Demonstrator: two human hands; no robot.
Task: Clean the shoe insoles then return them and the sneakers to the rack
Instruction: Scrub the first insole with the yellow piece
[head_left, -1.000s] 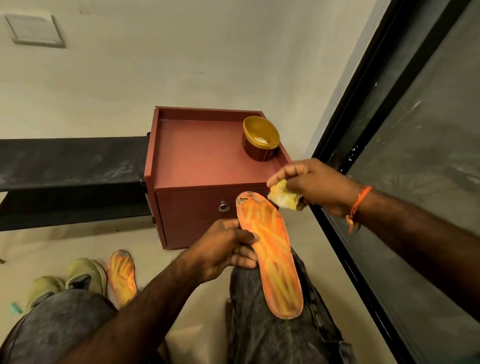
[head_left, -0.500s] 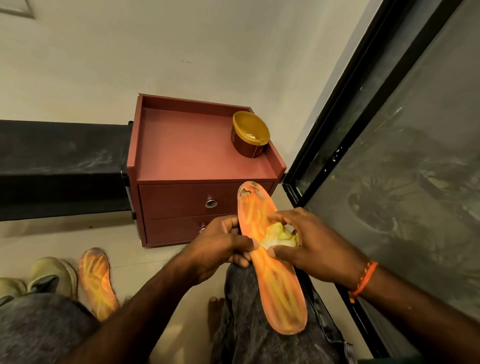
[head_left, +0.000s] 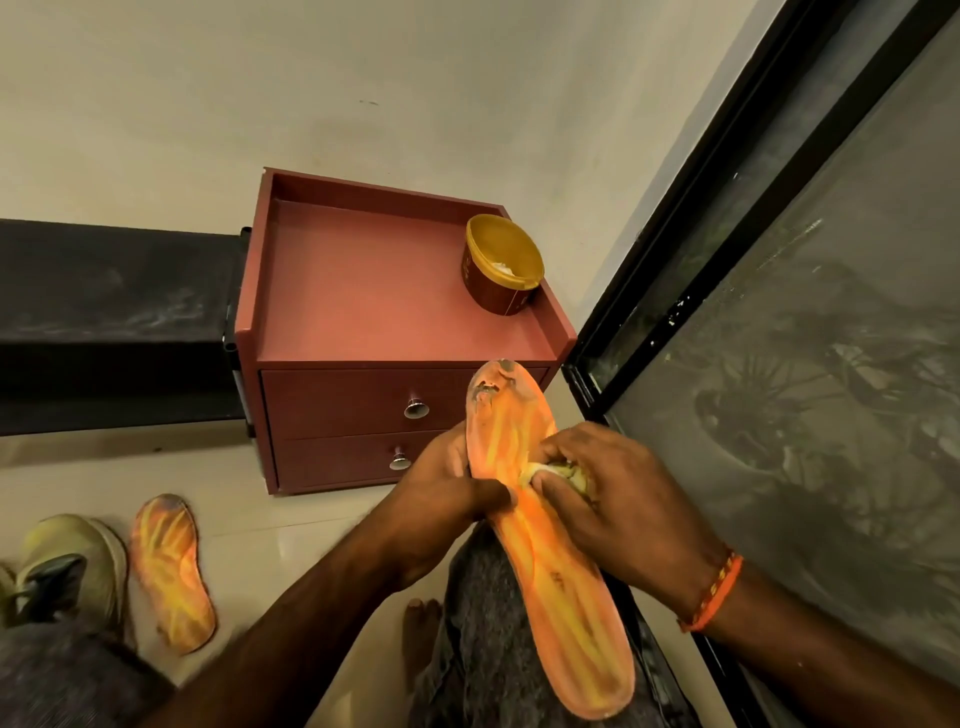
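An orange and yellow insole (head_left: 550, 587) lies along my right thigh, its worn toe end pointing up. My left hand (head_left: 441, 493) grips its left edge, thumb on top. My right hand (head_left: 618, 509) pinches a small yellowish cloth (head_left: 558, 470) and presses it onto the insole's middle. A second orange insole (head_left: 171, 571) lies flat on the floor at lower left. Beside it stands a pale green sneaker (head_left: 72, 566), with another partly cut off by the frame edge.
A red two-drawer cabinet (head_left: 363, 332) stands against the wall, with an open gold-rimmed tub (head_left: 501, 265) on its top right corner. A dark low rack (head_left: 114, 322) runs left of it. A black-framed glass door (head_left: 779, 312) fills the right side.
My right hand came down from near the cabinet with the cloth and now presses it on the insole's middle. The view has shifted, and my left hand keeps its hold.
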